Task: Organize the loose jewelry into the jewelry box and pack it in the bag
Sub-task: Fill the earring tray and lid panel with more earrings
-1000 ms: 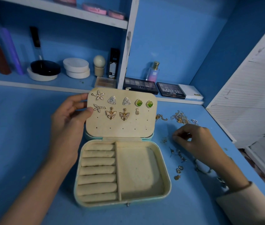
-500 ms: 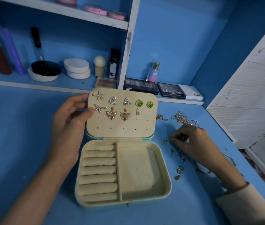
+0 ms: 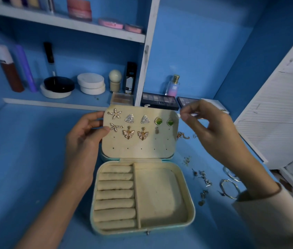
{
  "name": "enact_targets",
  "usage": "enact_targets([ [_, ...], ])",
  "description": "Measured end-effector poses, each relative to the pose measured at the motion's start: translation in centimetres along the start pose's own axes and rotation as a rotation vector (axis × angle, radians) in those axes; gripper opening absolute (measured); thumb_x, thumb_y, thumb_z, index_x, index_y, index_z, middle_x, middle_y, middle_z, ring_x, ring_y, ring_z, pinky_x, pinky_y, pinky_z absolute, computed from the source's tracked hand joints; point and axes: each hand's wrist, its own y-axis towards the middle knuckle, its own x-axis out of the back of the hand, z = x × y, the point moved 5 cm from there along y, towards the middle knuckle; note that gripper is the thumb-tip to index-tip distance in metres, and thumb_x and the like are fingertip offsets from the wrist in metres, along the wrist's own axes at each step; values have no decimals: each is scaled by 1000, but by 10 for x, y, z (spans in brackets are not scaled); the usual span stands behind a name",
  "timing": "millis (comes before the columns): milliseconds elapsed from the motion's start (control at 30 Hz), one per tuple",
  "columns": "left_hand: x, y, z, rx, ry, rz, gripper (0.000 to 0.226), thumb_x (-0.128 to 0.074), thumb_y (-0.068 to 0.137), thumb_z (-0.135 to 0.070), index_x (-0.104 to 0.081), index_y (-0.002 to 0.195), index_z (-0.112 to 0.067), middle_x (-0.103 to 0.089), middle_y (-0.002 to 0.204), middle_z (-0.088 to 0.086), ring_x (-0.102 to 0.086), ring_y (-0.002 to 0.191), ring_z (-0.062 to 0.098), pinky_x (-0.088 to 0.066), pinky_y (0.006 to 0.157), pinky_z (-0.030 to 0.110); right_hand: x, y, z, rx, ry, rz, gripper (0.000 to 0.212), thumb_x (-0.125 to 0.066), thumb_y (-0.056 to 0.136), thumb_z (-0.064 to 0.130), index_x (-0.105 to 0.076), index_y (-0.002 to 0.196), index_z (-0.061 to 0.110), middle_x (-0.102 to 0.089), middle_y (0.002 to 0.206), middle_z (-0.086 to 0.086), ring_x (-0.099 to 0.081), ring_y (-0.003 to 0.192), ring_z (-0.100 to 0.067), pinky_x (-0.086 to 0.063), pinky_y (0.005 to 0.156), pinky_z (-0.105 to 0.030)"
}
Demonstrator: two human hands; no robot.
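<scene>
the jewelry box (image 3: 190, 203) sits open on the blue table (image 3: 34, 159), ring rolls (image 3: 115, 194) on its left side and a bare compartment (image 3: 158, 194) on its right. its lid (image 3: 138, 146) stands up with starfish earrings (image 3: 115, 113), triangle earrings (image 3: 129, 118), green earrings (image 3: 158, 121), butterfly earrings (image 3: 128, 134) and one small single earring (image 3: 157, 131) pinned to it. the left hand (image 3: 84, 141) grips the lid's left edge, thumb on the front. the right hand (image 3: 214, 130) hangs just off the lid's upper right corner, thumb and forefinger pressed together (anything between them is too small to make out). loose jewelry (image 3: 203, 178) and thin bangles (image 3: 229, 187) lie on the table right of the box, a gold chain (image 3: 182, 136) nearer the lid. makeup palettes (image 3: 160, 101) line the ledge behind.
</scene>
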Motion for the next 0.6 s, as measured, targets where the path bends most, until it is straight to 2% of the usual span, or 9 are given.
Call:
enact_targets([
  [133, -1, -1, -3, -6, -5, 13, 31, -54, 85, 7, -65, 89, -22, -70, 78, -11, -64, 80, 4, -49, 67, 14, -14, 14, 10, 26, -26, 111, 18, -54, 94, 13, -52, 86, 28, -62, 93, 16, -56, 92, -3, -41, 80, -16],
  [233, 1, -3, -5, -79, 144, -14, 25, -60, 87, -4, -63, 95, -28, -69, 88, -11, -63, 87, 8, -48, 72, 14, -16, 15, 8, 15, -24, 137, 14, -53, 94, 12, -54, 87, 25, -64, 94, 14, -56, 93, -1, -41, 77, -13],
  [267, 1, -5, -9, -157, 272, -32, 22, -63, 86, -14, -61, 100, -30, -66, 96, -13, -61, 93, 10, -47, 78, 16, -14, 14, 8, 17, -18, 135, 16, -53, 94, 12, -53, 86, 27, -64, 95, 15, -57, 94, 0, -41, 76, -12],
  [333, -5, -12, -24, -384, 596, -50, 31, -61, 81, -32, -58, 112, -29, -59, 109, -13, -51, 106, 13, -41, 91, 25, -10, 11, 11, 23, 2, 131, 21, -53, 94, 12, -52, 84, 30, -64, 96, 17, -58, 95, 0, -41, 76, -11],
  [400, -21, -25, -41, -621, 827, -57, 37, -61, 80, -31, -61, 114, -17, -57, 112, 0, -42, 109, 18, -33, 95, 28, -7, 7, 13, 22, 18, 136, 17, -53, 95, 15, -53, 85, 29, -65, 97, 18, -61, 93, -7, -45, 76, -17],
  [467, -37, -50, -57, -798, 902, -95, 27, -66, 80, -20, -67, 106, -11, -56, 110, 9, -41, 106, 21, -32, 95, 27, -4, 4, 15, 20, 19, 134, 10, -52, 95, 20, -55, 87, 25, -66, 98, 19, -63, 89, -25, -46, 76, -26],
  [500, -43, -63, -61, -800, 846, -76, 22, -67, 80, -17, -68, 101, -13, -56, 108, 6, -44, 103, 18, -33, 92, 23, -3, 2, 16, 25, 15, 130, 7, -52, 94, 22, -54, 88, 24, -66, 99, 21, -63, 87, -34, -45, 77, -30],
  [533, -47, -73, -62, -678, 701, -13, 19, -67, 78, -17, -69, 97, -16, -59, 105, 1, -50, 99, 13, -36, 87, 17, -1, -1, 17, 31, 10, 125, 7, -52, 94, 24, -54, 88, 24, -65, 101, 24, -62, 86, -40, -44, 78, -33],
  [600, -58, -83, -46, -119, 213, 159, 24, -67, 69, -19, -73, 92, -22, -68, 91, -3, -62, 87, 7, -46, 71, 14, 1, -7, 20, 46, 7, 125, 8, -52, 95, 25, -53, 87, 24, -63, 105, 29, -61, 88, -44, -43, 78, -36],
])
